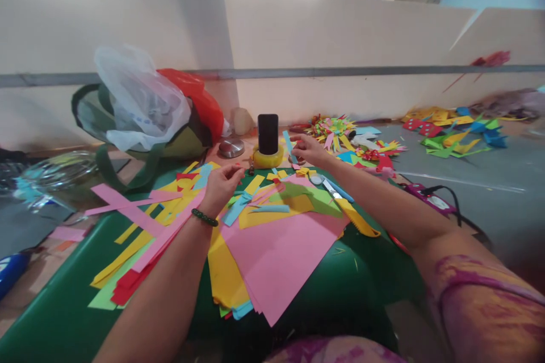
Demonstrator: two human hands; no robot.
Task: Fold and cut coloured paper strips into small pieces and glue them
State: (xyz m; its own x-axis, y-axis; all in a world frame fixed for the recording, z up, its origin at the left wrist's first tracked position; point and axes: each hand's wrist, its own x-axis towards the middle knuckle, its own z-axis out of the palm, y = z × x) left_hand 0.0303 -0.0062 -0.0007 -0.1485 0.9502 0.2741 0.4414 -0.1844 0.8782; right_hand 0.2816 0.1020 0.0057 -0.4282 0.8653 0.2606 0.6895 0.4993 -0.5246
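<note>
My right hand (pixel 314 152) pinches a narrow light-blue paper strip (pixel 288 143), which stands tilted up from the fingertips. With thumb and fingers pressed together, my left hand (pixel 223 184) hovers over the left part of the paper pile; I cannot make out what is in the pinch. Below both hands lie large pink sheets (pixel 281 255), with yellow sheets (pixel 225 272) partly under them. A folded light-blue paper piece (pixel 236 208) rests on top. A yellow-handled utility knife (pixel 357 218) lies under my right forearm. Cut pink strips (pixel 128 212) spread out left of my left wrist.
A black phone (pixel 268 134) stands in a yellow ring-shaped holder (pixel 268 159). A round metal tin (pixel 231 148) sits left of it. A green bag (pixel 179 142) with plastic stands back left. Colourful folded-paper pieces (pixel 334 127) lie back right.
</note>
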